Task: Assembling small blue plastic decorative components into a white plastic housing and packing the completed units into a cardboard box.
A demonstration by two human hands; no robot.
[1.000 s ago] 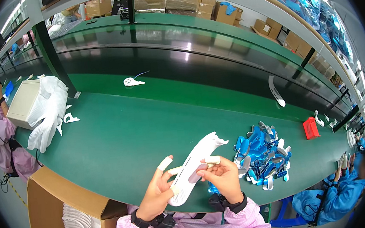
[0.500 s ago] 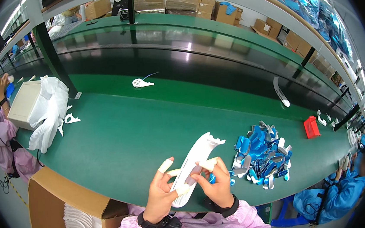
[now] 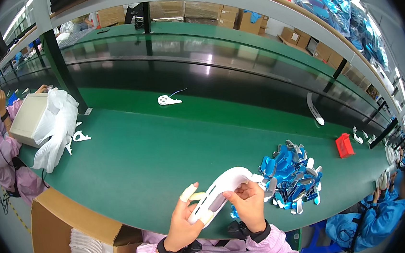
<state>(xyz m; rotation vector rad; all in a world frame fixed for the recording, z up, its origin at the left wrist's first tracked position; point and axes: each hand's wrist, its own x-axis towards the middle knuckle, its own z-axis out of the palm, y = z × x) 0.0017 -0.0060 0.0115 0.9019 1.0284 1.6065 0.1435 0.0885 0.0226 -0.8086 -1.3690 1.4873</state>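
Between my two hands I hold a curved white plastic shell [image 3: 225,183] just above the near edge of the green table. A greyish oval piece [image 3: 217,203] lies in the opening on its side. My left hand [image 3: 181,228] grips the shell's lower end, with pale finger covers on some fingertips. At the upper end, my right hand [image 3: 249,205] is closed around the shell, its thumb pressed near the oval piece. Right beside that hand lies a heap of blue and silver oval pieces [image 3: 291,176].
An open carton [image 3: 53,236] of stacked white parts stands at the lower left. A beige bin [image 3: 29,118] with white wrapping sits at the far left by a co-worker. A red box [image 3: 344,146] is at the right. White parts [image 3: 168,99] lie on the conveyor.
The shell has turned, so its upper end now arches toward the right. My right hand has moved from the oval piece to that end. On the conveyor, white parts have shifted rightward.
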